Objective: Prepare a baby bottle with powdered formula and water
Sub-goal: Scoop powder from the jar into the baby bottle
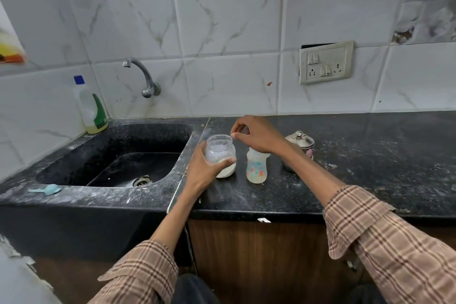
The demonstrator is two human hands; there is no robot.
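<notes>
From the head view, a clear jar [220, 155] with white powder at its bottom is gripped by the left hand [206, 168], whose fingers [230, 161] are curled round its side as it stands on the dark counter [345, 155]. Above the jar's open mouth the right hand [259, 134] is held, thumb and forefinger pinched together; whether anything is held between them cannot be told. Just right of the left fingers, under the right wrist, a baby bottle [256, 168] stands upright. A blue scoop [48, 189] is seen well left, on the sink [113, 155] rim.

Open powder jar [220, 153] upright beside capless patterned baby bottle [256, 168]; both on counter [370, 155].
</notes>
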